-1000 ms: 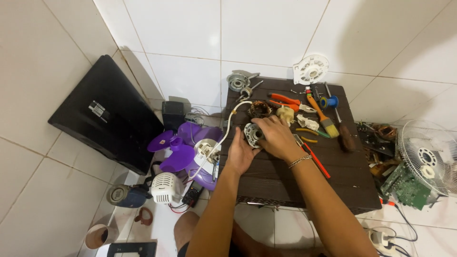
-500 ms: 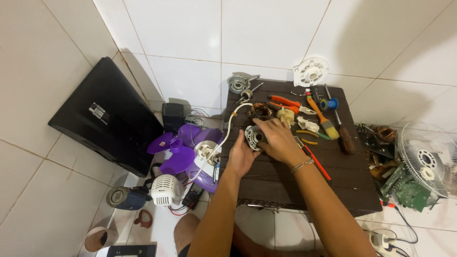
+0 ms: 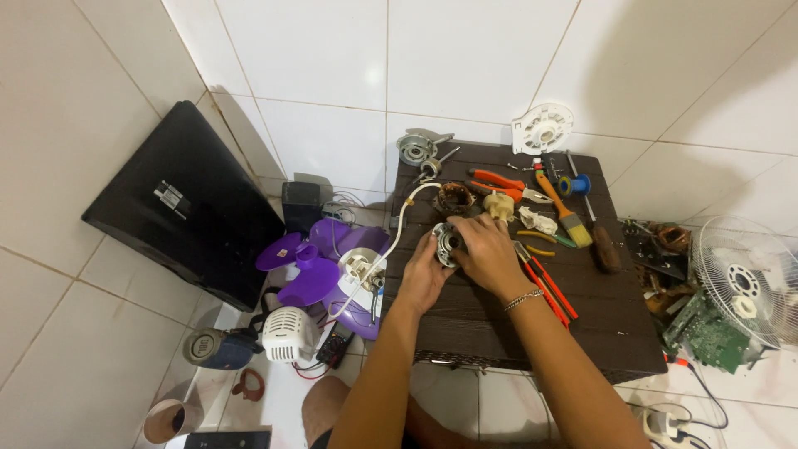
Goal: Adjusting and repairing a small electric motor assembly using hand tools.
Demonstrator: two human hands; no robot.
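We hold the small motor (image 3: 447, 241) between both hands at the middle of the dark table (image 3: 499, 333), left hand (image 3: 426, 274) cupping it, right hand (image 3: 486, 249) closed over its top. The fan lies in pieces: purple blades (image 3: 312, 266) at left, wire guard (image 3: 744, 278) at right, so reassembly remains, we judge.

A small rectangular white-and-grey label (image 3: 172, 198) sits on the sloping face of the large flat black rectangular case (image 3: 187, 208) leaning against the tiled wall at the left, well apart from the dark table; no packages, signs or screens show
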